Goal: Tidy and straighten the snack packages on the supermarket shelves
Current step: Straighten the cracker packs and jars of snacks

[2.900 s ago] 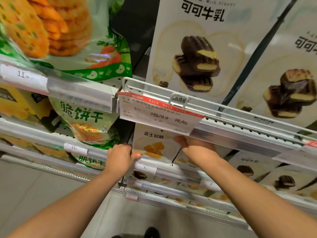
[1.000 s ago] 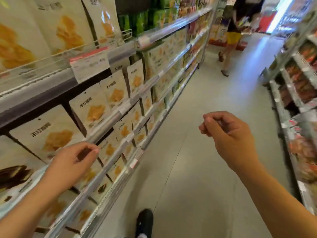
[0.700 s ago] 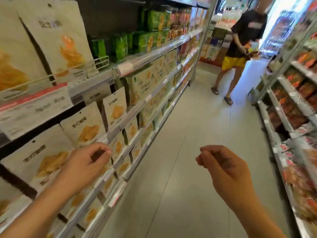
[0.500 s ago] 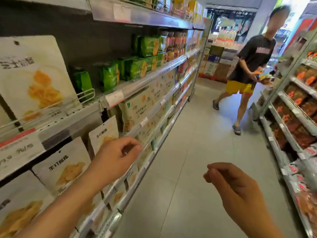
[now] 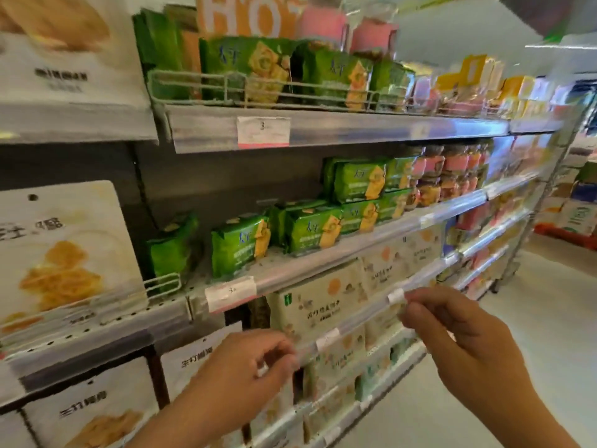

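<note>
Both hands are raised before the lower shelf rail. Left hand and right hand: fingers loosely curled, apparently nothing grasped, though blurred. Green cracker packs are seen lying unevenly on the middle shelf.

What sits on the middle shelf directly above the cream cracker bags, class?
Green cracker packs sit there, some stacked two high, with pink-labelled jars further right. Anything behind the front packs is hidden.

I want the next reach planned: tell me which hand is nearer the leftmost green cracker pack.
Left. The left hand sits below the leftmost green cracker pack; the right hand is far right, lower.
</note>
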